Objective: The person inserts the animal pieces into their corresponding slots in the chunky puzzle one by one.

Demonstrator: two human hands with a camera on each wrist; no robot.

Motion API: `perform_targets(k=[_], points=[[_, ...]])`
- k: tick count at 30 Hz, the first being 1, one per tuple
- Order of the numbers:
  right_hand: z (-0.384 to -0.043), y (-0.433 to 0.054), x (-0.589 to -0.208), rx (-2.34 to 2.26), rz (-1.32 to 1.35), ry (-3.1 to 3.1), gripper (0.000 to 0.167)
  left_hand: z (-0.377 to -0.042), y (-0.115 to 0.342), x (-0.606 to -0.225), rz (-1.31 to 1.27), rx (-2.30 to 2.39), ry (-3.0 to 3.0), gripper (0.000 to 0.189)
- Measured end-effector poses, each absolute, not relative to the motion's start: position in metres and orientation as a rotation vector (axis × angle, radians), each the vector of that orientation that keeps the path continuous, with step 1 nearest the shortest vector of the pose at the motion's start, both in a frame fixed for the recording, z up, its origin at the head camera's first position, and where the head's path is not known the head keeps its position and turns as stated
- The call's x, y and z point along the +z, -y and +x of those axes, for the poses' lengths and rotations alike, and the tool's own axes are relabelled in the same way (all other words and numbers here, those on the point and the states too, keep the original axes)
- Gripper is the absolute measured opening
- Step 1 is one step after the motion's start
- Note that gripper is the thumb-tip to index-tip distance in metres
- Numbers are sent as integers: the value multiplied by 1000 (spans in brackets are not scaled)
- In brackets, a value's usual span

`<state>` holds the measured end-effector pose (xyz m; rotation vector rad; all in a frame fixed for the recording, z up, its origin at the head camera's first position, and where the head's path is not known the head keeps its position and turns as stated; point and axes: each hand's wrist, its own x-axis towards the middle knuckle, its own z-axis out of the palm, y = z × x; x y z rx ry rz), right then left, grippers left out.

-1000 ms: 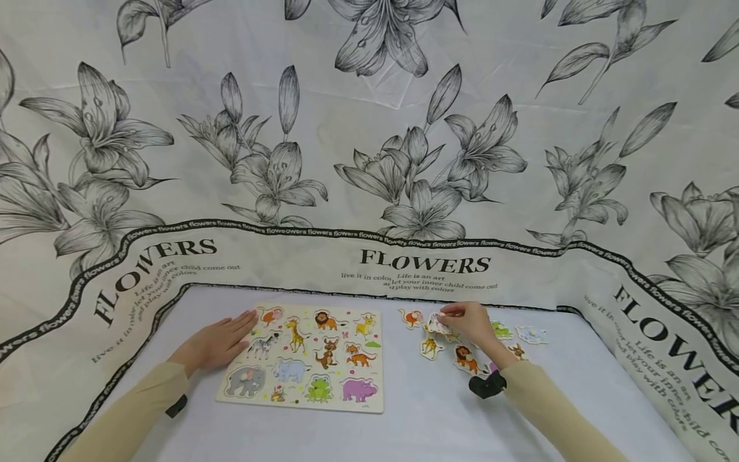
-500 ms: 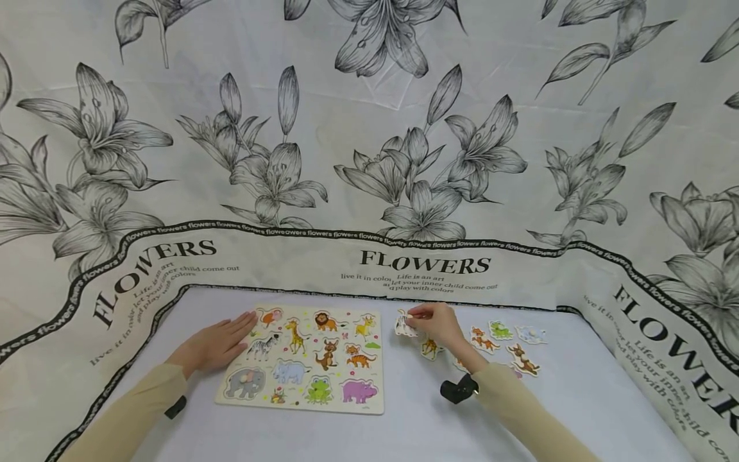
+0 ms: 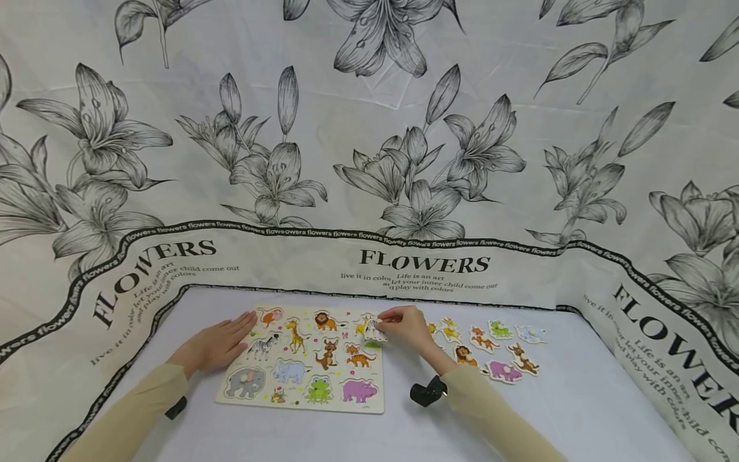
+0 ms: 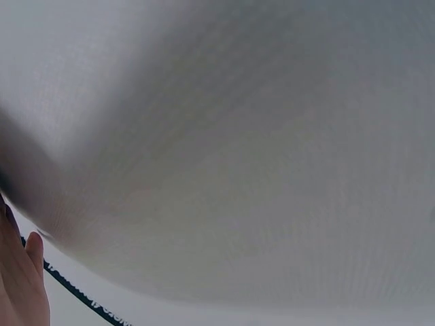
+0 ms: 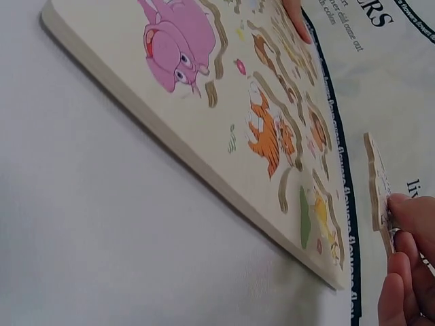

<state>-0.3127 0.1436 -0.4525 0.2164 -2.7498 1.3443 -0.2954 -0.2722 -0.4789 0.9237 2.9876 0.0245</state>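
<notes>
A wooden puzzle board point(image 3: 300, 408) with colourful animal pictures lies on the white table. My left hand point(image 3: 216, 345) rests flat at its left side, fingertips on the board's upper left edge; in the left wrist view only a bit of that hand point(image 4: 24, 285) shows. Between thumb and fingers, my right hand point(image 3: 411, 330) pinches a zebra puzzle piece point(image 3: 373, 330) over the board's upper right corner, overlapping the yellow deer picture there. Seen nearly edge-on in the right wrist view, the piece point(image 5: 374, 183) is tilted up beyond the board's corner.
Right of the board lie several loose animal pieces, among them a purple hippo point(image 3: 505, 371), a kangaroo point(image 3: 524, 359), a lion point(image 3: 466, 357) and a green frog point(image 3: 500, 329). A flower-printed cloth point(image 3: 312, 256) rises behind the table. Grey blur fills most of the left wrist view.
My right hand has carried the zebra piece leftward from among the loose pieces to the board's upper right corner, uncovering several pieces. The left hand has stayed in place.
</notes>
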Motion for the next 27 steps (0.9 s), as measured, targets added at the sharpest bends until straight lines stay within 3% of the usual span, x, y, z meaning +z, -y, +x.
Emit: perform_targets(k=[27], points=[[-303,-77,-466,1416,540,2774,17,-296,273,-482,908,80,-2982,59]])
